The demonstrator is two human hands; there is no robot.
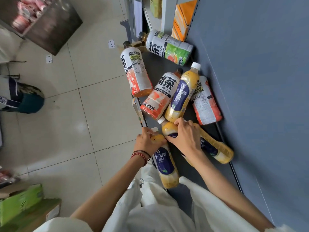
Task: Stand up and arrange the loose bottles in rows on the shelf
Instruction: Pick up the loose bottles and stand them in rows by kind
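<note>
At the shelf's [155, 67] near end, by its front edge, the left hand [147, 142], beaded bracelets [140, 155] on its wrist, curls round the shoulder of a lying yellow tea bottle [167, 169]. Just beside it the right hand [184, 136] grips the neck end of a second yellow tea bottle [215, 149], which slants toward the back panel [259, 81]. Beyond them a third yellow bottle [182, 92] lies between a red ice tea bottle [159, 97] and a rear red ice tea bottle [205, 102] against the back panel. Farther on, another red ice tea bottle [135, 72] lies along the front edge, and a green-labelled ice tea bottle [168, 46] lies crosswise, just beside an orange striped pack [182, 19]
</note>
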